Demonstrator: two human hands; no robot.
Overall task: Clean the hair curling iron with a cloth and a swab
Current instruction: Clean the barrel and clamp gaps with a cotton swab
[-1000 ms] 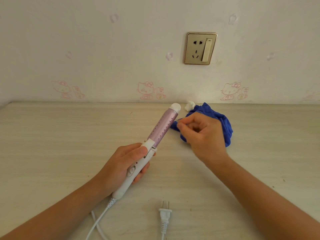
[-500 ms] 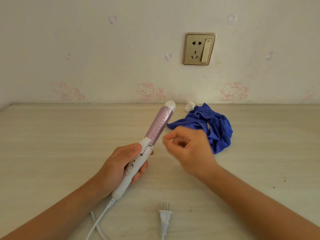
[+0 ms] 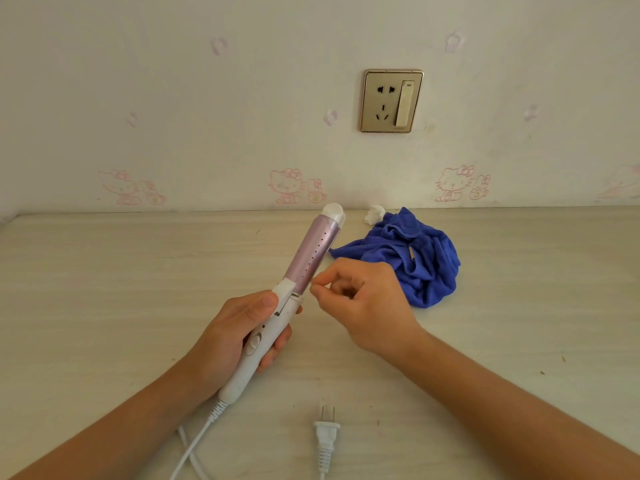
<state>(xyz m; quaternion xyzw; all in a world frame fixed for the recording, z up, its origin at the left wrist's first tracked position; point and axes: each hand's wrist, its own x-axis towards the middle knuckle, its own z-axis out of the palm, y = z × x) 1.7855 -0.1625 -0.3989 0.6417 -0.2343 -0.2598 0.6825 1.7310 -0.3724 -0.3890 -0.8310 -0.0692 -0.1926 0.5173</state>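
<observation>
At frame centre the left hand (image 3: pixel 235 336) grips the curling iron (image 3: pixel 311 258) by its white handle, the right hand (image 3: pixel 367 306) pinches curled fingertips together beside the barrel's base, and the blue cloth (image 3: pixel 415 265) lies crumpled on the desk (image 3: pixel 104 289) right of centre.

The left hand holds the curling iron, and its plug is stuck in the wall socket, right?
No. The plug lies loose on the table, not in the wall socket. The head view shows this. The left hand does hold the curling iron.
</observation>
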